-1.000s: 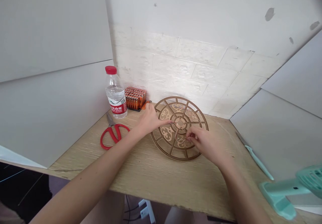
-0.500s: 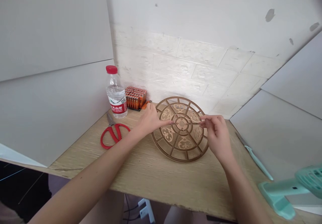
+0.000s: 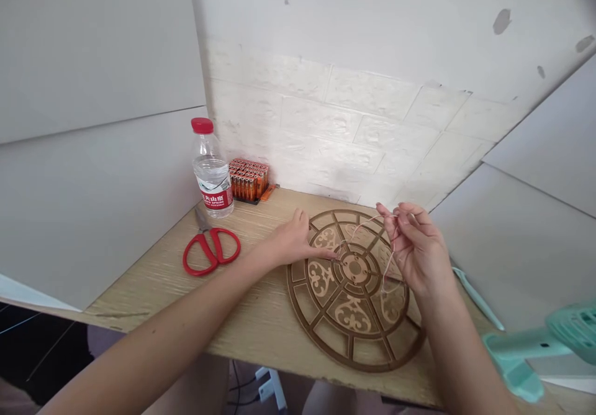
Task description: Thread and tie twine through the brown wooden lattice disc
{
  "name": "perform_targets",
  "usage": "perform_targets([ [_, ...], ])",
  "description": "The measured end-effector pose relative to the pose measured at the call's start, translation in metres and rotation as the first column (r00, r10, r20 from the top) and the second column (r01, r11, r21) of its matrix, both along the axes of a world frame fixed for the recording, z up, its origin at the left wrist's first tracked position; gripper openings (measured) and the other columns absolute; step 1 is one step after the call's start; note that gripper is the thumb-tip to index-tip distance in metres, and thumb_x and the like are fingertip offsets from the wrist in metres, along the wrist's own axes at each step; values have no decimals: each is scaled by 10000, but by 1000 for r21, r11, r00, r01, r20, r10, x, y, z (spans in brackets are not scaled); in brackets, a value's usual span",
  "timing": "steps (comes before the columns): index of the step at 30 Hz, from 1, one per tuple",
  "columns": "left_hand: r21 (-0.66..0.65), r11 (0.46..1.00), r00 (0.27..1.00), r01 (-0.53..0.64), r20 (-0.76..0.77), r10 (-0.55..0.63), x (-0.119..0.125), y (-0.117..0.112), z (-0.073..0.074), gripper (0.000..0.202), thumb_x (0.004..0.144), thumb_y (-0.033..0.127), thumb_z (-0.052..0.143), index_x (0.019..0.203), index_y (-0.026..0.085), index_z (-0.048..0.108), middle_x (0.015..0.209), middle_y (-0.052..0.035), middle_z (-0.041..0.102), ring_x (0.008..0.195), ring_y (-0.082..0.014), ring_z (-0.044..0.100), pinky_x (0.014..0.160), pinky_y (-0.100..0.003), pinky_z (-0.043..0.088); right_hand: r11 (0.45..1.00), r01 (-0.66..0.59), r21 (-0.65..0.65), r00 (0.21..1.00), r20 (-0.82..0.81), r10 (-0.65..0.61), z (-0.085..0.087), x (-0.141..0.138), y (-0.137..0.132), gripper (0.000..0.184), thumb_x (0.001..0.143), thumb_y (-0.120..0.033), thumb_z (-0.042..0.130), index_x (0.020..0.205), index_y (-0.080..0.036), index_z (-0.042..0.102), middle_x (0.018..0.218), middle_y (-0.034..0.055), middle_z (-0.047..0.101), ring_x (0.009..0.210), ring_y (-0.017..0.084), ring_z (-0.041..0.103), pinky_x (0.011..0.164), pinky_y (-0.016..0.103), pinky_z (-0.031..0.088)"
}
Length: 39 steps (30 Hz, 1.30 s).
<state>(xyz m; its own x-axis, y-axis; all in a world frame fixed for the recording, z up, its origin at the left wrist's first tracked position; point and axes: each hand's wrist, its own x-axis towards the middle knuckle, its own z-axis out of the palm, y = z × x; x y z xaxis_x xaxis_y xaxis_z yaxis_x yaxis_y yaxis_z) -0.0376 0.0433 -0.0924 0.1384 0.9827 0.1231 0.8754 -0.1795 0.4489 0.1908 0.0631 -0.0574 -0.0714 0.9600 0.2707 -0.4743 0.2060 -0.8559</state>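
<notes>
Red-handled scissors lie on the wooden table, just beside a water bottle and a tray of orange batteries. The left hand rests open and flat on the slotted brown disc, which lies on the table, with its fingertips near the central hub. The right hand is raised above the disc's right side, its fingers pinched on a thin pale string.

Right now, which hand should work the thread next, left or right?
Right, probably: the right hand holds the thread up in its fingers, while the left hand rests on the fretwork disc, pinning it.
</notes>
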Motion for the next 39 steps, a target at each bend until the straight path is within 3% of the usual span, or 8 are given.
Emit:
perform_targets([
  [5, -31, 983, 979, 179, -96, -181, 1, -2, -4, 971, 512, 916, 441, 1075, 129, 524, 1127, -152, 531, 1010, -326, 540, 821, -391, 436, 1000, -25, 2, 1000, 2, 25, 0, -4, -4, 172, 715, -211, 744, 852, -219, 640, 863, -28, 588, 1068, 168, 627, 1000, 235, 467],
  [13, 58, 937, 929, 344, -166, -331, 8, -10, -5, 770, 724, 788, 418, 1118, 139, 545, 1150, -142, 512, 1087, -304, 471, 931, -407, 363, 991, -127, 28, 986, 112, 123, -4, -13, -10, 83, 788, -216, 676, 855, -247, 639, 844, -15, 603, 995, 124, 647, 904, 188, 509],
  [20, 15, 838, 825, 545, 170, -539, 22, -15, -3, 390, 809, 557, 568, 991, 214, 596, 1030, -50, 556, 1047, -223, 464, 917, -333, 373, 978, -199, 63, 976, 103, 192, -3, -15, -15, 74, 825, -178, 632, 849, -248, 639, 857, -16, 601, 948, 91, 651, 811, 122, 520],
  [25, 22, 956, 866, 293, 418, -275, 26, -11, -7, 412, 787, 556, 591, 926, 177, 508, 886, -29, 561, 794, -161, 495, 692, -278, 410, 960, -281, 10, 957, 76, 280, 4, -11, -18, 88, 796, -168, 659, 848, -239, 658, 829, -20, 598, 777, 50, 657, 666, 63, 516],
  [29, 2, 900, 761, 436, 533, -370, 25, -11, 0, 316, 812, 422, 621, 1004, 182, 549, 914, -19, 601, 820, -143, 537, 722, -259, 428, 963, -268, -19, 963, 33, 269, 6, -12, -20, 100, 746, -182, 701, 820, -231, 656, 847, -29, 569, 770, 44, 643, 650, 69, 511],
  [33, -39, 849, 725, 527, 542, -425, 23, -8, 3, 197, 889, 318, 521, 885, 169, 650, 823, -1, 642, 784, -122, 558, 749, -243, 419, 990, -141, -10, 988, 70, 141, 0, -11, -11, 111, 749, -187, 674, 844, -217, 626, 791, -20, 529, 740, 66, 601, 593, 126, 485],
  [36, -55, 875, 731, 480, 576, -365, 21, -4, 2, 237, 873, 354, 541, 920, 158, 665, 837, -13, 659, 781, -130, 568, 724, -241, 421, 983, 185, 14, 958, 220, -184, -8, -6, -2, 118, 757, -211, 632, 869, -207, 596, 759, -18, 490, 624, 82, 521, 528, 200, 423],
  [39, -73, 900, 724, 430, 623, -296, 18, -3, 3, 285, 847, 399, 571, 971, 160, 665, 867, -27, 669, 791, -141, 582, 710, -248, 428, 843, 471, 258, 640, 558, -528, -10, -2, -1, 222, 775, -295, 618, 979, -210, 599, 1010, 65, 521, 827, 183, 562, 712, 351, 462],
])
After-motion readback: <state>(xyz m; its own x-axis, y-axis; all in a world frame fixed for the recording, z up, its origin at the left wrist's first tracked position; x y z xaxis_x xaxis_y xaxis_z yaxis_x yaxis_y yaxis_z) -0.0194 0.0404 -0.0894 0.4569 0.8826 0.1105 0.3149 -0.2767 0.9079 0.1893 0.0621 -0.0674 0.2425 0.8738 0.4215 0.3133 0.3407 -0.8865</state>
